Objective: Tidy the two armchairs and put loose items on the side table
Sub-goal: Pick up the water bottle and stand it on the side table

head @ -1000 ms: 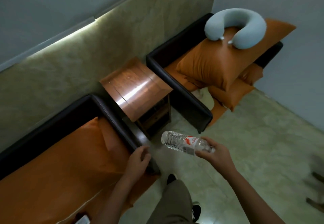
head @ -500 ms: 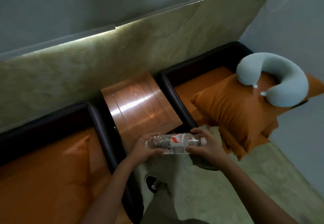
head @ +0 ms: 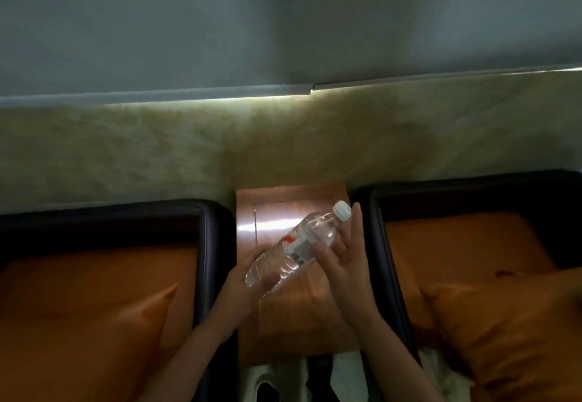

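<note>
A clear plastic water bottle (head: pixel 302 244) with a white cap and a red-and-white label hangs tilted over the wooden side table (head: pixel 299 323), cap pointing up and right. My left hand (head: pixel 248 278) grips its lower end from the left. My right hand (head: pixel 349 263) holds the upper half, thumb on the label and fingers stretched up beside the neck. The table stands between two black armchairs, one on the left (head: pixel 214 231) and one on the right (head: pixel 374 228).
An orange cushion (head: pixel 94 323) lies on the left armchair's seat, and another orange cushion (head: pixel 510 323) on the right one. Something white and crumpled (head: pixel 437 373) shows at the right armchair's front edge. A marbled wall panel (head: pixel 283 137) runs behind the furniture.
I have turned to face the side table squarely. The bottle has moved up over the tabletop and tilted cap-up. Both hands stay on it. The neck pillow has left the view.
</note>
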A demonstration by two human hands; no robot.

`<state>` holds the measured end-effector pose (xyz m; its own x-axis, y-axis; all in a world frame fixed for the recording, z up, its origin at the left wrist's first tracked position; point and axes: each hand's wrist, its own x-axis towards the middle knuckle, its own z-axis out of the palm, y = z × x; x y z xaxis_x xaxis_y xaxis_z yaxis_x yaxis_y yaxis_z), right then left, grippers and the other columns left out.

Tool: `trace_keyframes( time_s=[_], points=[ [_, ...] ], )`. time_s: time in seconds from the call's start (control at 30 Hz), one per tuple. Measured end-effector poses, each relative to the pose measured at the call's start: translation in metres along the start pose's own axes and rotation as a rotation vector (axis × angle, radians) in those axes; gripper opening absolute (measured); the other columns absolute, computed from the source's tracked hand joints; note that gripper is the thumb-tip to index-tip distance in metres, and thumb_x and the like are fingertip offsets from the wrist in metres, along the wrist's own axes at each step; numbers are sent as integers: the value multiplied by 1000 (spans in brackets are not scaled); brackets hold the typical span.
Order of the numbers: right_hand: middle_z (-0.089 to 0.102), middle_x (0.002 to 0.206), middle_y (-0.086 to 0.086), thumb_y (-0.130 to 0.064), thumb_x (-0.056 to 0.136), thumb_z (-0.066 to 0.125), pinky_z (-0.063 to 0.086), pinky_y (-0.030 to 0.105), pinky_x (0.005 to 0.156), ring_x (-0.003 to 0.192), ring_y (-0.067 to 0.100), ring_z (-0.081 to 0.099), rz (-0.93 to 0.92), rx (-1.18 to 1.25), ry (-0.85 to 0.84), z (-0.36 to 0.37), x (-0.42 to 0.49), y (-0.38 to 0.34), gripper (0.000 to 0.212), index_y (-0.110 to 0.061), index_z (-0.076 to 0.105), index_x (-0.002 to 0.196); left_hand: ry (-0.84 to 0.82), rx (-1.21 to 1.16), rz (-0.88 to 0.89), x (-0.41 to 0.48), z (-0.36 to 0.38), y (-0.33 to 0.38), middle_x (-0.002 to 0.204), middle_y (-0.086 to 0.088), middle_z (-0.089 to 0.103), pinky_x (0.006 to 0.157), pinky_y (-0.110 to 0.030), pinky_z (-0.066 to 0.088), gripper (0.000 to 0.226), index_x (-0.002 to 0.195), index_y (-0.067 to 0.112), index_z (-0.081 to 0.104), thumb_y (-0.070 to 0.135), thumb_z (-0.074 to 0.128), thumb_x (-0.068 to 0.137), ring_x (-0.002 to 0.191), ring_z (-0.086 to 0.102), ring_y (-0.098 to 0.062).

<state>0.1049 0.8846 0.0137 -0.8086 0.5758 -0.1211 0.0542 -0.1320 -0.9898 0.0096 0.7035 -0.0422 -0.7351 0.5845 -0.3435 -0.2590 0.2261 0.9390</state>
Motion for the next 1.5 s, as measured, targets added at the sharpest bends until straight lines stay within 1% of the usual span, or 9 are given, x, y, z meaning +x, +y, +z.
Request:
trace_keyframes(
  time_s=[0.13,0.2,0.3,0.4,0.67,0.83,1.1,1.27,1.5],
  points=[
    [56,141,-12,-13,93,68,58,36,93,126,12,60,-22,-56,-64,17,62,29,80,-42,25,155,21,77,20,50,-8,-25,142,6,56,99,-37,54,76,144,45,47,71,68,75,125,60,-11],
    [60,133,-22,-7,93,68,58,32,91,122,10,62,-52,-63,-83,21,93,44,81,-47,28,151,29,140,61,78,-5,-31,143,9,55,103,-34,50,76,147,47,41,74,62,79,128,57,-7],
    [56,143,-15,-1,93,67,55,40,99,126,13,60,-95,-97,-143,26,133,61,87,-65,33,141,58,117,94,117,-4,-43,144,18,54,112,-35,42,61,145,49,40,50,66,89,134,51,-4],
    [50,152,-2,2,92,65,47,50,109,131,20,57,-122,-93,-208,31,165,81,86,-62,35,142,89,99,96,148,-8,-62,150,15,50,119,-45,35,67,152,35,38,41,67,92,140,45,-6],
    [46,153,-6,1,90,69,42,36,115,135,9,52,-23,-57,-297,48,206,127,93,-43,16,152,213,67,103,185,-12,-95,145,5,57,117,-41,39,61,153,17,37,14,62,98,135,52,-10],
    [56,144,-4,6,89,68,45,27,110,131,9,55,57,-117,-407,46,194,159,79,-15,31,155,249,57,79,181,-13,-102,146,7,55,117,-40,38,62,149,25,39,26,65,94,136,50,-8],
    [63,135,-12,5,90,67,50,20,100,126,6,60,125,-164,-410,48,171,188,67,-15,43,149,288,70,53,174,-24,-106,139,10,61,115,-43,42,65,151,24,43,29,70,93,130,56,-4],
    [50,152,1,10,89,66,42,32,113,139,17,48,106,-171,-426,54,172,198,76,-12,35,155,297,-37,77,174,-30,-115,137,2,64,112,-47,44,62,148,18,48,20,72,91,129,58,-14],
    [52,149,0,6,90,66,36,47,118,139,16,48,69,-183,-321,75,200,206,73,-12,37,155,377,-97,119,206,-41,-106,133,0,67,111,-46,45,59,144,18,54,20,76,89,129,59,-17]
  ],
)
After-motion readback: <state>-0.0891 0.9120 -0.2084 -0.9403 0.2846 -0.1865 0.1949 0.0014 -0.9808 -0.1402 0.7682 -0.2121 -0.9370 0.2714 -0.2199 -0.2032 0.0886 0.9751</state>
